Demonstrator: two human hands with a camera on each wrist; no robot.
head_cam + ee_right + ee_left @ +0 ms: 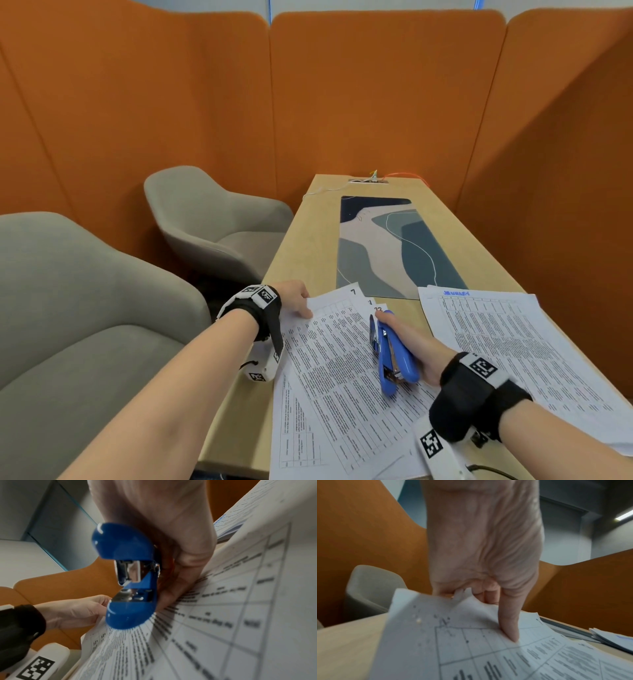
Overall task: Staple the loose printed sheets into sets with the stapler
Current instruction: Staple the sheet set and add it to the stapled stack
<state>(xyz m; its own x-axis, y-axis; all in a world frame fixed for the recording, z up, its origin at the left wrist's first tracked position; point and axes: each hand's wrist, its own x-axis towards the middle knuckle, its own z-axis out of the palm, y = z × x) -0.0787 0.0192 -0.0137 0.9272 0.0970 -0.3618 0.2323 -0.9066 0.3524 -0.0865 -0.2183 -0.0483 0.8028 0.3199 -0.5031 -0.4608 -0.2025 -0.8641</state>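
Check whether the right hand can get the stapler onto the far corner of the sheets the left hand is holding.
Probably yes: the right hand grips the stapler just short of the corner of the sheets, nothing between; the left hand pinches the opposite corner.

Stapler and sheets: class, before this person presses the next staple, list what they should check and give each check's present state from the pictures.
1. Stapler firmly held by right hand: ok.
2. Stapler's mouth gaping, ready for paper: ok.
3. Left hand pinching the sheets at their corner: ok.
4. Sheet edges squared up: not ok; numbered corners fan apart.
5. Sheet corner inside the stapler's mouth: not ok; the stapler rests on top of the sheets.
6. Staples loaded: cannot tell.
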